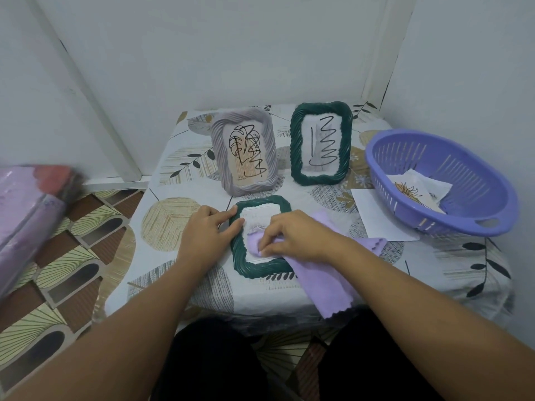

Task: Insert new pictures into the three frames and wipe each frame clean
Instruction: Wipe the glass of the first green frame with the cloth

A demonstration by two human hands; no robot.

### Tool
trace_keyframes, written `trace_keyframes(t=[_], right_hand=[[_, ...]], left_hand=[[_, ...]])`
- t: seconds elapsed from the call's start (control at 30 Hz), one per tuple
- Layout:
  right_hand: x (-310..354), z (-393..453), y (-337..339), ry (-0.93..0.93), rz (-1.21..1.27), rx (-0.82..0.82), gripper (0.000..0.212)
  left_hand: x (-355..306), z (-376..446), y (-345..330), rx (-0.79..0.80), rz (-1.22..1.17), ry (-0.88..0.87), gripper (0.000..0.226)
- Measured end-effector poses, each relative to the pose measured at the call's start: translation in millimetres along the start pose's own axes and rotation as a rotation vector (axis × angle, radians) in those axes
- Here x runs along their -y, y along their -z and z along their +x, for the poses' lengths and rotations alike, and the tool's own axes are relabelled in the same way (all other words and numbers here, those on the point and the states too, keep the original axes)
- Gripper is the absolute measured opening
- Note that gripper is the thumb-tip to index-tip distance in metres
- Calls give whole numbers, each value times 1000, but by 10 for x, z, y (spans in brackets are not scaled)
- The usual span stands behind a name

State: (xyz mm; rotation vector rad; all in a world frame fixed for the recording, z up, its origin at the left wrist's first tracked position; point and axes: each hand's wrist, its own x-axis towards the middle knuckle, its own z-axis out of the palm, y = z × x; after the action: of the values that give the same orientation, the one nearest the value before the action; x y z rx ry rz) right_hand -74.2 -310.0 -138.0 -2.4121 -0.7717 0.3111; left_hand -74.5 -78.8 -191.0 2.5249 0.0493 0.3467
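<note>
1. A dark green picture frame [262,235] with a twisted-rope border lies flat on the near middle of the counter [173,227], which wears a leaf-patterned cloth
2. The left hand [207,233] rests on the frame's left edge, its fingers [231,214] nearly straight and spread over the upper left corner, steadying it
3. The right hand [295,235] presses a lilac cleaning cloth [318,279] onto the glass; its fingers [267,248] are bunched and pinch a fold of the fabric, while the rest of the cloth trails off the near counter edge
4. Two more frames stand upright farther back: a pale lilac frame [246,151] on the left and a second green frame [321,144] to its right, each with black scribble marks across the front
5. At the right, a purple slotted basket [440,183] holds loose picture prints [417,192], one showing an orange flower sketch
6. A white sheet of paper [376,218] lies partly under the basket's near-left rim
</note>
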Motion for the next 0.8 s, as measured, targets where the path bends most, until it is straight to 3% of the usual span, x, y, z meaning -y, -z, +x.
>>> trace_keyframes(t=[0.07, 0.2, 0.37, 0.53, 0.7, 0.8], right_hand=[[-28, -7, 24, 7, 9, -10, 9], [-28, 79, -74, -32, -29, -199, 11], [-62, -49, -63, 12, 53, -63, 10], [-112, 16, -97, -16, 11, -208, 12], [-75, -114, -56, 11, 79, -45, 9], [-131, 21, -10, -20, -7, -134, 12]], left_hand=[[11, 8, -7, -3, -2, -4, 41], [30, 15, -23, -9, -4, -10, 42], [11, 10, -13, -6, -3, -2, 42], [-6, 2, -5, -13, -6, 1, 41], [7, 5, -4, -8, -3, 1, 42], [-3, 1, -3, -3, 2, 6, 42]])
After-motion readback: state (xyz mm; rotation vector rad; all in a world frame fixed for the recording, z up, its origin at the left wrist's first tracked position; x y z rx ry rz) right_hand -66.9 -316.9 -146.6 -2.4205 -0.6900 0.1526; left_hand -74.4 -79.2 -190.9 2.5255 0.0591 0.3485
